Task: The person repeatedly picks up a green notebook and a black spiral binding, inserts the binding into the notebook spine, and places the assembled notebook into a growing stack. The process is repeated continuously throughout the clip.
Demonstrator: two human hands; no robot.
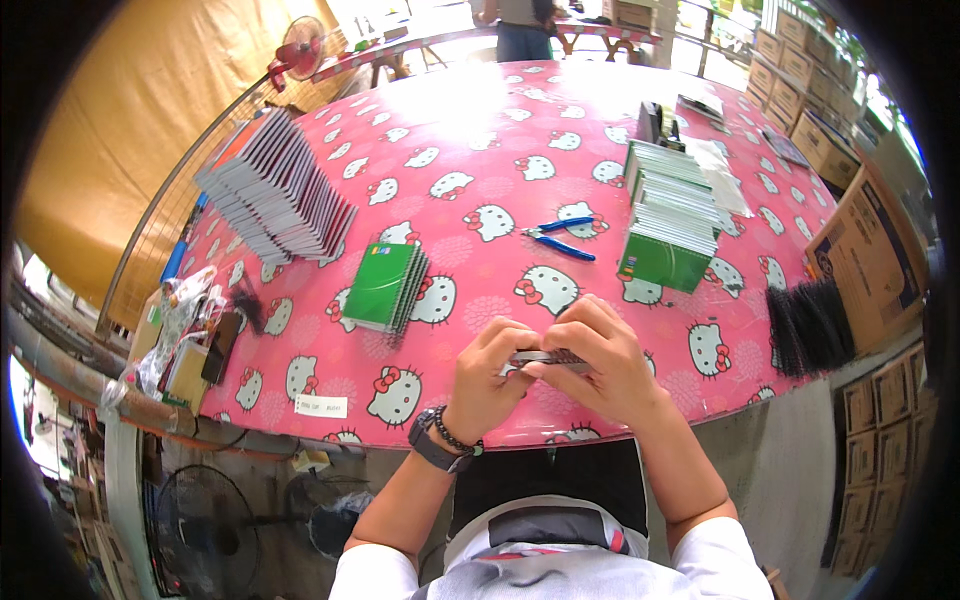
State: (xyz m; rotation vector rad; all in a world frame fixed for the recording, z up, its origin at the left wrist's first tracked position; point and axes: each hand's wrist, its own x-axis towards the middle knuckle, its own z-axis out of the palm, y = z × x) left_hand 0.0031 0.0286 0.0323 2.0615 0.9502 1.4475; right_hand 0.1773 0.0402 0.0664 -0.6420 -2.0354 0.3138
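Note:
Close to the near table edge, my left hand [490, 378] and my right hand [606, 362] meet with curled fingers around a thin notebook [545, 356]. It is turned edge-on, so its covers are mostly hidden by my fingers. Beyond my hands lie blue-handled cutting pliers [562, 240], their handles spread. To the left of my hands sits a small pile of green spiral notebooks [376, 288]. On the right, a long row of green-covered notebooks [668, 262] is packed together. My left wrist carries a black watch and a beaded bracelet.
A tall leaning stack of notebooks [280, 190] stands far left. Black plastic binding coils [808, 325] lie at the right edge, by a large carton [872, 250]. A paper label [321, 405] lies near the front left, below clutter in clear plastic [190, 320]. A person [523, 30] stands beyond the table.

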